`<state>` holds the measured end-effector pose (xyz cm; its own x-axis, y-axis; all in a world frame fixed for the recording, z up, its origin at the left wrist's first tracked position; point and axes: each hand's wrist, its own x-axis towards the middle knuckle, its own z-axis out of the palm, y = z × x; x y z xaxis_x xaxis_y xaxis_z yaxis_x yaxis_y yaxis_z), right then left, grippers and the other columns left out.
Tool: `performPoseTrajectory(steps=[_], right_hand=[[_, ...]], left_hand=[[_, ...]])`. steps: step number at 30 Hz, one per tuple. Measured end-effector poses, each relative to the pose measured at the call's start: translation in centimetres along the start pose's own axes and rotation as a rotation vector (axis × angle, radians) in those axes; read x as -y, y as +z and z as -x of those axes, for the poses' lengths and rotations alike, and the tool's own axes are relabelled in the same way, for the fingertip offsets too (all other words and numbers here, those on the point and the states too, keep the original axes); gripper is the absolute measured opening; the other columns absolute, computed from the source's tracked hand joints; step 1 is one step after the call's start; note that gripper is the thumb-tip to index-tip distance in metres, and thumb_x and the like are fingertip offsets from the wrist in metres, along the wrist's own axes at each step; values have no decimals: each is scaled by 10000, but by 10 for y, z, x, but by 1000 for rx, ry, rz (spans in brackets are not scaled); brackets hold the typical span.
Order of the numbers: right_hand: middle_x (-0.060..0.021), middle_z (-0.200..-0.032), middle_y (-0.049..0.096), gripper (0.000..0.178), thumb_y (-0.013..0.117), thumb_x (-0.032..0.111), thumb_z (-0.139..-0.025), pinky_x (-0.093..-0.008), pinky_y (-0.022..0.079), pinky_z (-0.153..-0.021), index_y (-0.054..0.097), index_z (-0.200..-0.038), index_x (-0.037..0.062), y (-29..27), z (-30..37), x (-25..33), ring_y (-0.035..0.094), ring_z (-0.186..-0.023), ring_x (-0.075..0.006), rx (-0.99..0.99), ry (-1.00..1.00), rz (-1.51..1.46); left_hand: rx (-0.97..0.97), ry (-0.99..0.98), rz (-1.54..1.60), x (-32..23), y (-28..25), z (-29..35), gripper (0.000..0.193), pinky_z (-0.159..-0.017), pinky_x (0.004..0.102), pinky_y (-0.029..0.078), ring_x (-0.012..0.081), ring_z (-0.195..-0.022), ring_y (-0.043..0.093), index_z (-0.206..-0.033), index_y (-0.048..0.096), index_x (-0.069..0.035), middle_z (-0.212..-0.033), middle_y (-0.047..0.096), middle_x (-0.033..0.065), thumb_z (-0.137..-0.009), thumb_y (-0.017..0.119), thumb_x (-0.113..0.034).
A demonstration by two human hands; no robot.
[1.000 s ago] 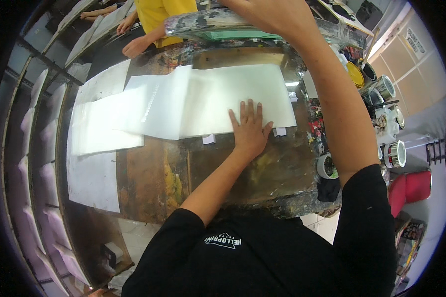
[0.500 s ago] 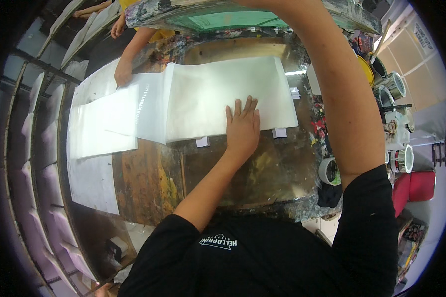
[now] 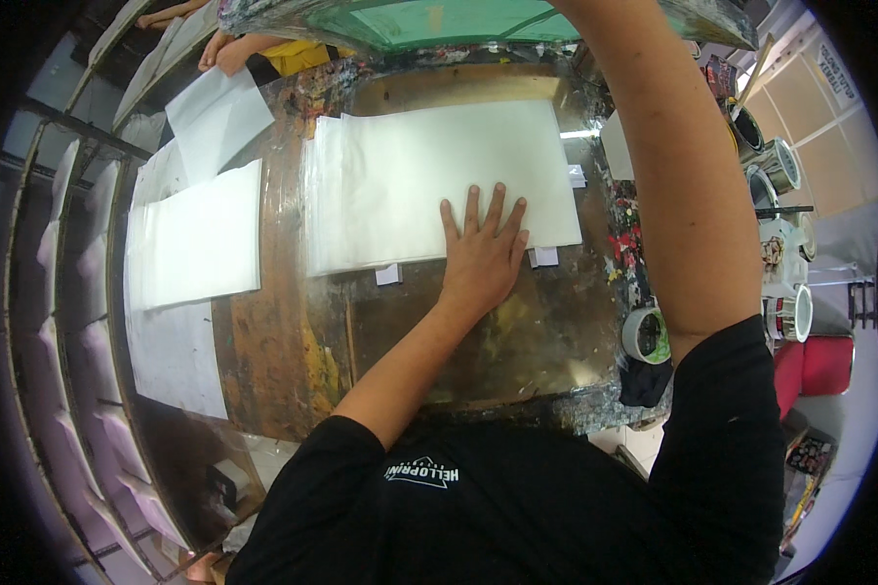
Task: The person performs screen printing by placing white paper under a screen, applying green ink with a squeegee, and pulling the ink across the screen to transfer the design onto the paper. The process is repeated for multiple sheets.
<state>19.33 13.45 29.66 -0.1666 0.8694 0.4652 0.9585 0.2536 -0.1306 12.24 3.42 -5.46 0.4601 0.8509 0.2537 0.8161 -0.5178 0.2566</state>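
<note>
In the head view, a left hand (image 3: 483, 261), fingers spread, rests flat on pale sheets (image 3: 400, 175) lying on a paint-stained table (image 3: 283, 361), seemingly to steady them; small white tabs (image 3: 388, 275) sit along their near edge, probably as position guides; the right forearm (image 3: 673, 175) reaches toward a green-meshed frame (image 3: 439, 21) above the table's far side, perhaps to support it; the right hand is out of view, its fingers impossible to tell; a co-worker's hand (image 3: 230, 57) holds a loose sheet (image 3: 219, 112) near a second stack (image 3: 200, 239).
</note>
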Motion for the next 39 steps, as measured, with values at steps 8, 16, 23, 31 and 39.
performPoseTrajectory(steps=[8,16,23,31,39], right_hand=[[-197,-717,706,939,333,808,-983,-458,557,-671,727,-702,3,10,3,-14,719,-734,-301,-57,-56,41],[-139,-672,661,730,513,701,-976,-457,501,-692,664,-719,34,34,46,-6,664,-677,-298,-26,-69,-44],[-156,-1074,686,411,717,295,-870,-556,501,-884,656,-1209,71,117,174,-33,637,-1096,-374,275,-243,-13],[-88,-1048,689,365,778,179,-827,-519,422,-931,649,-1165,136,168,259,-9,649,-1060,-299,354,-120,-49],[-93,-1033,717,293,678,228,-869,-565,450,-870,652,-1152,157,253,132,-55,695,-993,-314,272,-118,98]], left_hand=[[-75,27,43,-3,5,3,541,-1212,733,131,458,-1535,295,-1565,496,-184,-1662,374,165,-1081,469,-424],[-312,-434,994,30,-128,1,762,-893,314,558,189,-1009,701,-1463,559,-9,-1203,715,119,-829,915,-235],[-328,-400,814,61,-133,67,1078,-986,375,537,221,-1094,685,-1511,508,27,-1200,716,160,-658,999,-412],[-199,-428,268,78,-69,109,1217,-782,400,535,256,-907,599,-1489,541,17,-939,571,68,-554,939,-654],[-178,-439,275,77,-75,110,1222,-780,409,522,273,-879,616,-1523,528,-31,-938,604,99,-524,968,-582]])
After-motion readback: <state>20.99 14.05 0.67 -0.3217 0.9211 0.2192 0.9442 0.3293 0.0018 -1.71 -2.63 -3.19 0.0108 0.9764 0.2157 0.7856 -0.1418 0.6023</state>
